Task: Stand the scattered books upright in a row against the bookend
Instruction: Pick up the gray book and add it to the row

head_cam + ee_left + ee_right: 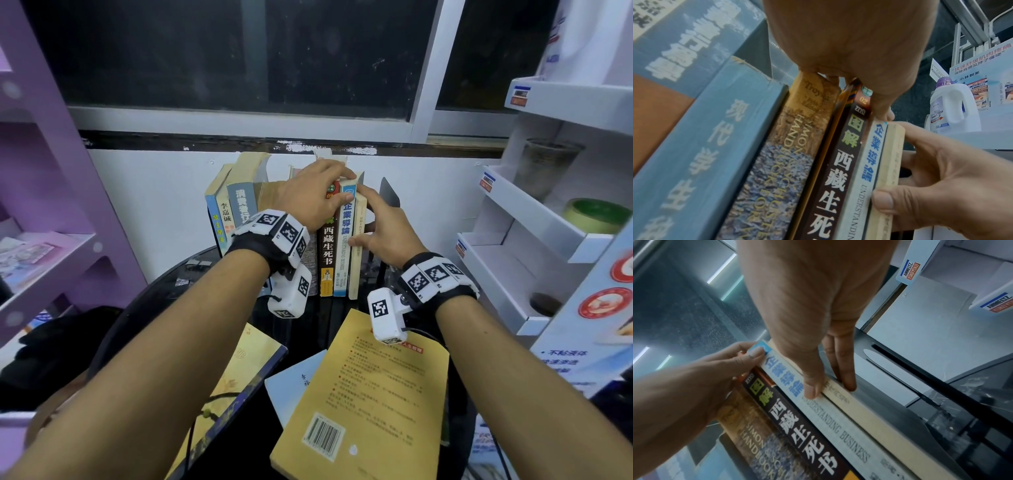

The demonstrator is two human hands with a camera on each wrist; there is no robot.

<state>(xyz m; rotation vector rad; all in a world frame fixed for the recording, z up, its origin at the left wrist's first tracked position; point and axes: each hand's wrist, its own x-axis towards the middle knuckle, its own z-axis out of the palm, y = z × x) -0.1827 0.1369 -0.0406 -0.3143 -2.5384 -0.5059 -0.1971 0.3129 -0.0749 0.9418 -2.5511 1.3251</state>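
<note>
A row of upright books (239, 205) stands at the back of the black round table (164, 294). My left hand (342, 186) grips the tops of the dark brown book (328, 246) and the blue-and-white book (344, 240), with the thumb on the blue-and-white spine (869, 162). My right hand (368, 222) pinches the thin cream book (358, 260) at the row's right end, thumb on its spine (859, 407), fingers flat on its right cover. The black bookend (388, 195) stands just right of that book, a small gap away.
Three loose books lie flat near me: a yellow one (363, 404), a white one (294, 380) partly under it, and a dark blue-edged one (239, 370). A purple shelf (51, 205) stands left and a white display rack (548, 222) right. A wall runs behind the row.
</note>
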